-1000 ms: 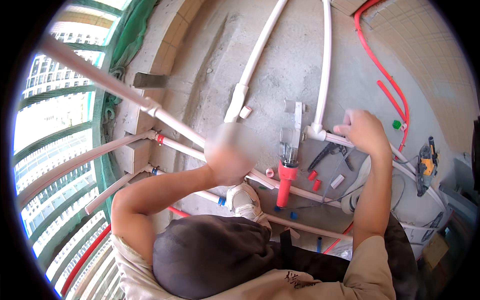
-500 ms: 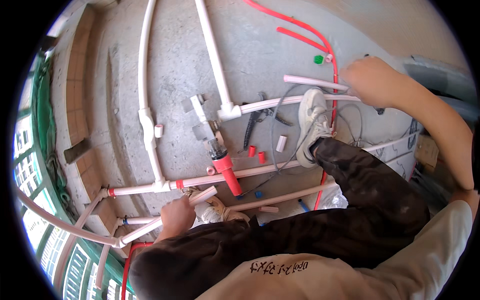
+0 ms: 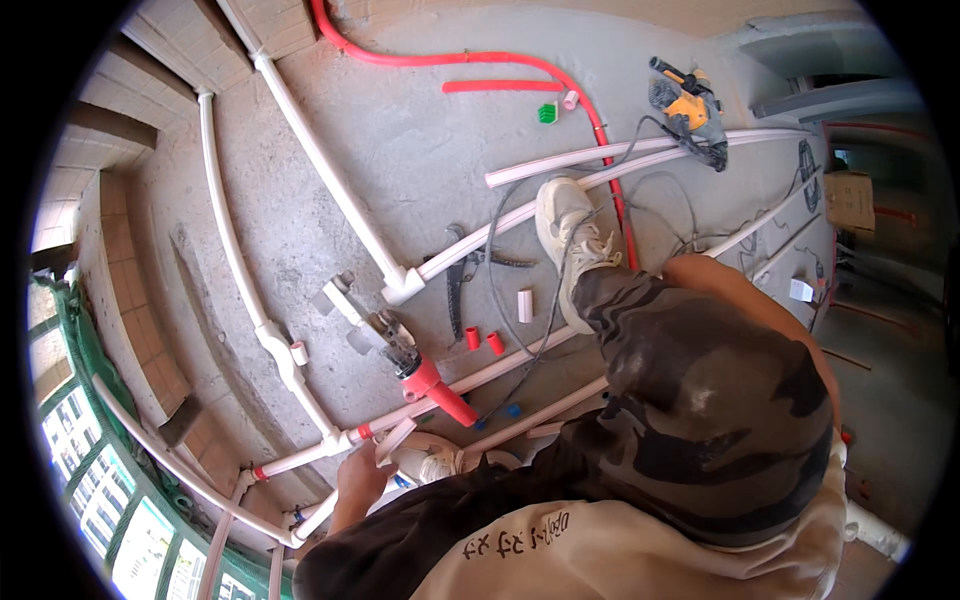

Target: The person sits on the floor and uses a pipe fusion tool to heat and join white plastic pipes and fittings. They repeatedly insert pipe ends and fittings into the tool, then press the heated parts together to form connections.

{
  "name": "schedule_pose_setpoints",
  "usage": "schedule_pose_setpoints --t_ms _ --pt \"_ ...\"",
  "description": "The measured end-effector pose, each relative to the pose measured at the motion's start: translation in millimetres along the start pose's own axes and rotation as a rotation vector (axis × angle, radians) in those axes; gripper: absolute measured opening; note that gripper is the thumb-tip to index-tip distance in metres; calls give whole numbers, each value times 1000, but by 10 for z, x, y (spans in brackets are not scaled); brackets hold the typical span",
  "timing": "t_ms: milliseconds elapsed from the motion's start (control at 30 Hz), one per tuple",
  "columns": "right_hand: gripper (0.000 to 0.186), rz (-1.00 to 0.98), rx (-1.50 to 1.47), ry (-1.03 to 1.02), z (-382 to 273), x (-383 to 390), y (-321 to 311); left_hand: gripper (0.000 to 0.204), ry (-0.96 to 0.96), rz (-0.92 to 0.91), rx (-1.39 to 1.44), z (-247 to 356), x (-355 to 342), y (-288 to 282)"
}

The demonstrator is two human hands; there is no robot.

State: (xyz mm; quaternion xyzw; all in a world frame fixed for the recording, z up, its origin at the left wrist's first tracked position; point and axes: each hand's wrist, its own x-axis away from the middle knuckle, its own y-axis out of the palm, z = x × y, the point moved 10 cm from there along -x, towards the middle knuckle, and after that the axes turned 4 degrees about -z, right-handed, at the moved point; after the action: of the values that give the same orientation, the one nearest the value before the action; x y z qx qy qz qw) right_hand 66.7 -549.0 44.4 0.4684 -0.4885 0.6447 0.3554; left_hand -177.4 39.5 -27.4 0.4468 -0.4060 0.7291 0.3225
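Observation:
My left hand [image 3: 361, 480] is closed around a white plastic pipe [image 3: 397, 438], whose open end sticks out above the fist beside my shoe. My right hand [image 3: 705, 273] is by my raised knee; the leg hides its fingers. Left of centre on the concrete lies a pipe fusion welder [image 3: 440, 396] with a red handle and metal heating heads. Black pipe cutters [image 3: 455, 285] lie behind it, partly under a white pipe. Two red fittings [image 3: 473, 338] and a short pink-striped white pipe piece [image 3: 525, 305] are near the cutters.
Long white pipes with joints [image 3: 300, 135] run across the floor. A red pipe [image 3: 420, 60] curves along the back. A yellow-and-black power tool [image 3: 690, 110] lies at the far right, its grey cable looping around my shoe [image 3: 575, 225]. A cardboard box [image 3: 850, 203] stands at right.
My right hand has drawn back from the far pipe to my knee, uncovering the power tool. My left hand keeps hold of the pipe. The view has shifted and turned.

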Motion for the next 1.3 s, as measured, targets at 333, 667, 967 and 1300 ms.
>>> schedule_pose_setpoints --t_ms 333,667,967,1300 --pt "19 506 -137 -75 -505 -16 -1454 39 60 229 -292 303 78 -498" --pt "18 602 -135 -472 -1833 -190 -1812 32 45 281 328 460 -41 -684" --pt "20 511 -73 -576 -2485 -216 -1713 37 234 -85 1108 1106 -437 312" --pt "22 524 -182 -560 -2295 -294 -1581 40 142 -51 796 1127 -583 486"
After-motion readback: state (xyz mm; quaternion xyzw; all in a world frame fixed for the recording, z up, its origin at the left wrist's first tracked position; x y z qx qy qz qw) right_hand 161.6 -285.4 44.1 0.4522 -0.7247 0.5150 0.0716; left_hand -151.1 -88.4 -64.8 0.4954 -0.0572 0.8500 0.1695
